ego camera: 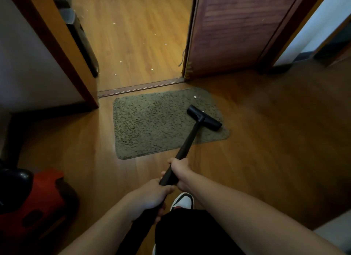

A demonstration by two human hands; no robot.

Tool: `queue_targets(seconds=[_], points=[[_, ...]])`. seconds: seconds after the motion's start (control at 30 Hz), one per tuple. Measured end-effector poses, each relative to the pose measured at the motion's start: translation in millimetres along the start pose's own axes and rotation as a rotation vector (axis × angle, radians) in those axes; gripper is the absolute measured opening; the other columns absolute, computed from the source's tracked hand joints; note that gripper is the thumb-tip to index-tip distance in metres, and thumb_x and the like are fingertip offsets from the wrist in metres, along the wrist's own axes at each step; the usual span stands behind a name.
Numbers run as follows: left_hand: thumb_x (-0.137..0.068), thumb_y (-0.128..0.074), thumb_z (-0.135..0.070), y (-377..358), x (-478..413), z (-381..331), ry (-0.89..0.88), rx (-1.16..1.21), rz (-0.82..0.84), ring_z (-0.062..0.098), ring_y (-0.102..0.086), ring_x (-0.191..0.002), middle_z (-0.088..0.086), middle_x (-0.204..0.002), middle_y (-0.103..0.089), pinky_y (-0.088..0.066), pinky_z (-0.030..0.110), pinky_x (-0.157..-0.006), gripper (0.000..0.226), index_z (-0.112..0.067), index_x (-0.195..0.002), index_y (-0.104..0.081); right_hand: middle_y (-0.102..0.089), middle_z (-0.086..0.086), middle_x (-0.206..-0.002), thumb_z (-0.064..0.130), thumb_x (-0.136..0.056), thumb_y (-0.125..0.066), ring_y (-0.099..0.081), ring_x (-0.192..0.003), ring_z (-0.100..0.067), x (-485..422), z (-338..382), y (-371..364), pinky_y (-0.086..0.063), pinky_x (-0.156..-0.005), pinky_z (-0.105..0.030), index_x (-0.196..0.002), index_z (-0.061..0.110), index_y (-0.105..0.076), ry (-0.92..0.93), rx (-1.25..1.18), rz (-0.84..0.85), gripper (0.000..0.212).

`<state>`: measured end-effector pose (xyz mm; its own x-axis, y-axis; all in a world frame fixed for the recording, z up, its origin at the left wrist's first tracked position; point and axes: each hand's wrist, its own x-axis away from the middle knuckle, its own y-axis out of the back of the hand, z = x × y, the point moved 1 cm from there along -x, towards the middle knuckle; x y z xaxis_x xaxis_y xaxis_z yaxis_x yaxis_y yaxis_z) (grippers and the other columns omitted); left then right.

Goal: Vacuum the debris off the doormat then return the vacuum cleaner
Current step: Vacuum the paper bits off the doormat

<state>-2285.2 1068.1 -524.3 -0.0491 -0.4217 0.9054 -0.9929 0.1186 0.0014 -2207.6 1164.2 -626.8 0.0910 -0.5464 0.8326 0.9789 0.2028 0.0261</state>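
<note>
Gripping the black vacuum tube (190,138), both hands are clamped on it, the right hand (180,171) nearer the nozzle and the left hand (152,195) just behind. The tube's near end is hidden under the left hand and lost against dark trousers (190,233). The nozzle (204,118) rests on the right part of the doormat (152,125). A white scrap (195,97) lies near the mat's far right corner. At left, a red and black machine (38,197) is cut off by the frame edge and blurred; any marking on it is unreadable. Pale bits (152,69) dot the floor (133,36) beyond the threshold.
</note>
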Motion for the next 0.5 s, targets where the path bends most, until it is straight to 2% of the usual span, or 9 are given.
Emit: queue_targets(seconds=[0.1,0.2,0.37,0.5], points=[[-0.101,-0.05,-0.033,-4.2,-11.7,-14.6,0.005,-0.004,-0.007,0.017,-0.045,-0.042,0.009,-0.063,-0.046,-0.044,0.025,-0.043,0.008,-0.028,-0.107,-0.046,-0.064,-0.02,-0.107,0.012,-0.104,-0.054,-0.072,-0.056,-0.023,-12.0,9.2,9.9,-0.06,-0.056,-0.038,-0.145,0.013,-0.033,0.009,-0.009,0.009,0.047],[-0.102,-0.049,-0.032,-5.8,-19.8,-23.3,-0.001,-0.017,-0.021,0.017,-0.044,-0.043,0.009,-0.064,-0.045,-0.044,0.025,-0.043,0.007,-0.028,-0.099,-0.045,-0.065,-0.02,-0.105,0.013,-0.103,-0.056,-0.073,-0.057,-0.024,-23.3,10.7,13.9,-0.062,-0.06,-0.039,-0.141,0.014,-0.036,0.009,-0.055,0.019,0.043],[-0.102,-0.048,-0.032,-8.8,-33.4,-39.5,-0.031,-0.036,-0.064,0.017,-0.045,-0.042,0.01,-0.065,-0.046,-0.043,0.022,-0.041,0.013,-0.024,-0.112,-0.045,-0.064,-0.021,-0.117,0.014,-0.101,-0.058,-0.071,-0.051,-0.02,-35.0,25.5,21.1,-0.062,-0.056,-0.036,-0.136,0.013,-0.041,0.055,-0.08,-0.006,0.039],[-0.102,-0.048,-0.03,-17.4,-44.6,-55.3,-0.062,-0.033,-0.088,0.018,-0.045,-0.043,0.011,-0.065,-0.046,-0.043,0.021,-0.042,0.006,-0.026,-0.106,-0.045,-0.064,-0.017,-0.1,0.013,-0.102,-0.06,-0.069,-0.055,-0.022,-40.6,41.5,34.2,-0.06,-0.053,-0.036,-0.127,0.011,-0.044,0.049,-0.077,-0.014,0.03]])
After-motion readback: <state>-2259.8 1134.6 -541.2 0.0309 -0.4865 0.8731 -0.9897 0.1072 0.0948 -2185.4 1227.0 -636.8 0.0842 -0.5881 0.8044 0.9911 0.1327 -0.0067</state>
